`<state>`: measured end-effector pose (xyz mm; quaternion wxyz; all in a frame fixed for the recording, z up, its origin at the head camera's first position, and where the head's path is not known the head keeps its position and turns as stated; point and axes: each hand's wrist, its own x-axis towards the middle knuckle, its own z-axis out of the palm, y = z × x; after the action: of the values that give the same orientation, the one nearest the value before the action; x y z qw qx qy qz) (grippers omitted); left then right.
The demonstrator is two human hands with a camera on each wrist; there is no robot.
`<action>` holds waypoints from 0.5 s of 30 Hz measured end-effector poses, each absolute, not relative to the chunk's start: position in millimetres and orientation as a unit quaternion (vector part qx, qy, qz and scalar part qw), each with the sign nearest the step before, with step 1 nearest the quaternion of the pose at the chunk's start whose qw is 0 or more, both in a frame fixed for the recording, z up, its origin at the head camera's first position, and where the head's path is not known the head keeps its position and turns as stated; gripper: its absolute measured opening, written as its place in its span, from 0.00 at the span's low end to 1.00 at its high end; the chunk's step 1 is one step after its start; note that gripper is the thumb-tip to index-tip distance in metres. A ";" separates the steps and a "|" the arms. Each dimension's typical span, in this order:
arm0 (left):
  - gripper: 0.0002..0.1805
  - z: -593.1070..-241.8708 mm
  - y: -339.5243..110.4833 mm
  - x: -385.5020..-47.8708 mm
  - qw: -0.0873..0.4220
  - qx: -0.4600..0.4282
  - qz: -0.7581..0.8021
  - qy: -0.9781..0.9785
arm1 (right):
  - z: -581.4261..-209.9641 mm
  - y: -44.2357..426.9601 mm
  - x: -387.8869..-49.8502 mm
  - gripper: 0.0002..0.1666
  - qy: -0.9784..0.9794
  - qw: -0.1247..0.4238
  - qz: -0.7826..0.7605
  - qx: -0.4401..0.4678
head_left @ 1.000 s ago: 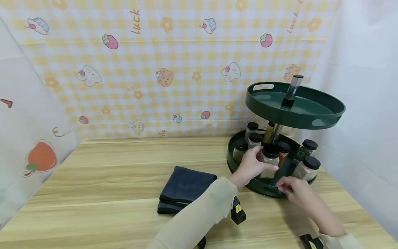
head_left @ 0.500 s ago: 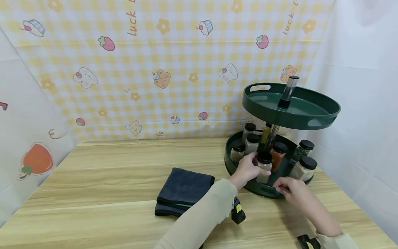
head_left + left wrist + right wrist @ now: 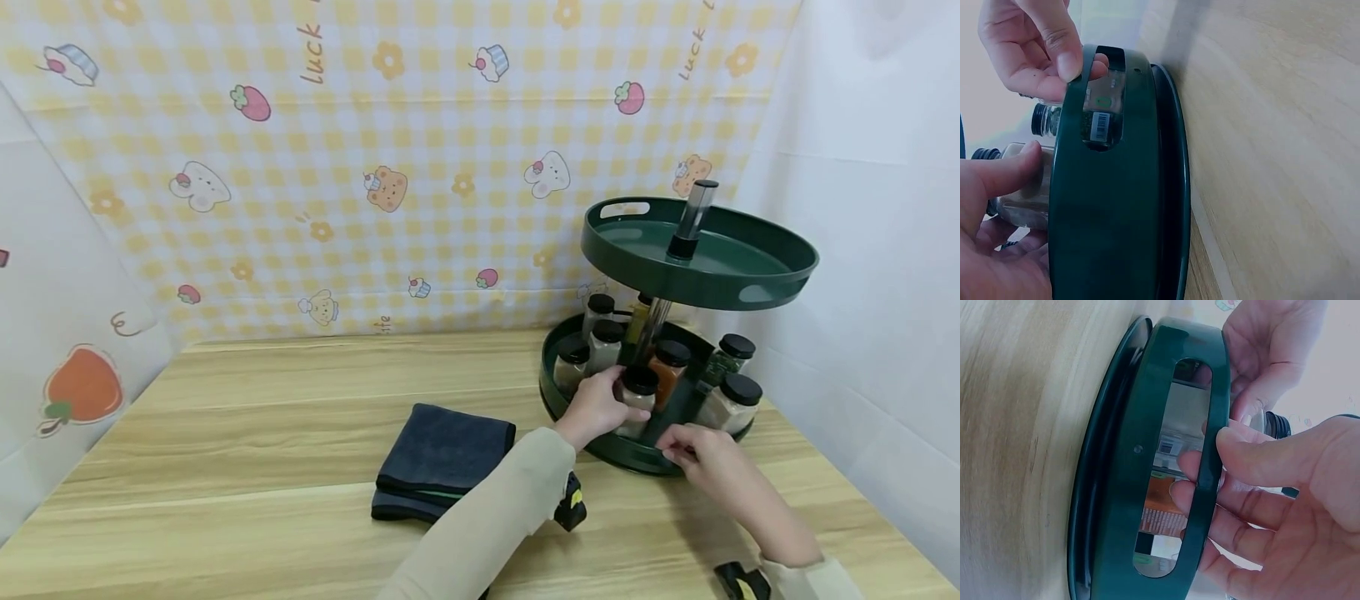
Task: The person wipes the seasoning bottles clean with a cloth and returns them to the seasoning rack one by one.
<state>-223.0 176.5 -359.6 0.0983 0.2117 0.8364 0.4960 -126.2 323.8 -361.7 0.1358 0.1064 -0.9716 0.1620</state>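
My left hand (image 3: 595, 408) holds a clear spice jar (image 3: 636, 403) with a black lid at the front of the lower green tray (image 3: 630, 455). In the left wrist view, thumb and fingers lie around the pale-filled jar (image 3: 1027, 195), just inside the tray wall. My right hand (image 3: 716, 460) grips that tray's front rim. The right wrist view shows its thumb outside and fingertips (image 3: 1186, 487) reaching through the oblong handle slot. Several more black-lidded jars stand on this tray, among them an orange-filled jar (image 3: 667, 375) and a jar of green herbs (image 3: 725, 360).
Above the jars, the upper green tray (image 3: 637, 265) sits on the stand's central post (image 3: 693, 212). A folded dark grey cloth (image 3: 450, 446) lies on the wooden table (image 3: 262, 433) left of the stand. A white curtain (image 3: 862, 275) hangs close on the right.
My left hand has lowered the spice jar a little and shifted it slightly left on the lower tray. My right hand keeps its grip on the rim. The head view has shifted slightly.
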 end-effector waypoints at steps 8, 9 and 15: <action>0.37 -351.3 153.9 -215.8 0.103 0.240 0.474 0.841 | -360.9 324.2 -129.4 0.10 -0.967 0.145 0.168 0.125; 0.36 -348.9 147.7 -213.3 0.103 0.253 0.469 0.840 | -360.9 325.5 -129.4 0.10 -0.966 0.148 0.169 0.126; 0.29 -336.5 91.0 -192.9 0.092 0.354 0.424 0.829 | -354.2 329.5 -126.4 0.05 -0.972 0.130 0.171 0.098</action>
<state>-192.9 91.0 -336.5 0.0915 0.3537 0.8286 0.4242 -126.4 329.5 -354.2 0.1296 0.0980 -0.9718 0.1707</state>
